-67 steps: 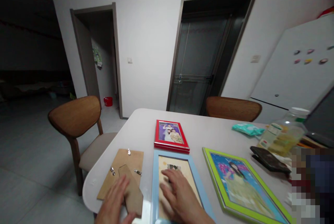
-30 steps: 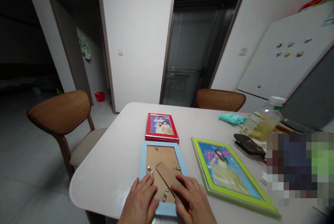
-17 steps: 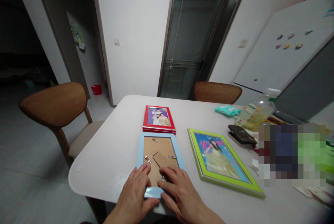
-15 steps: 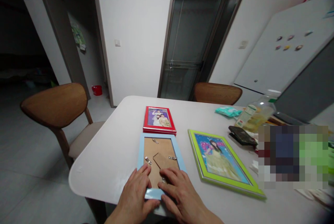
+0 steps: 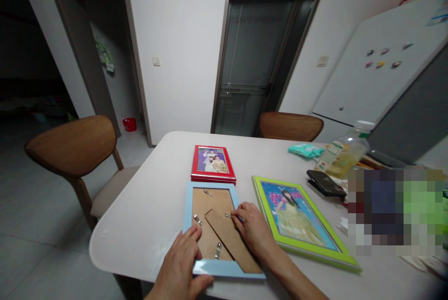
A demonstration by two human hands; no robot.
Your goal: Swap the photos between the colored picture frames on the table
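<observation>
A light blue photo frame lies face down on the white table, its brown backing board showing with metal clips and a slanted stand leg. My left hand rests on the frame's lower left edge, fingers apart. At the right edge my right hand is closed, fingertips on the right metal clip. Beyond the blue frame sits a stack of red frames with a group photo on top. A green frame with a photo lies face up to the right.
On the table's right side are a dark phone-like object, a teal packet and a large bottle holding yellowish liquid. Wooden chairs stand at the left and the far side.
My right hand has moved from the frame's lower edge up to the right clip, uncovering the bottom clip and the stand leg. The left hand stays at the lower left.
</observation>
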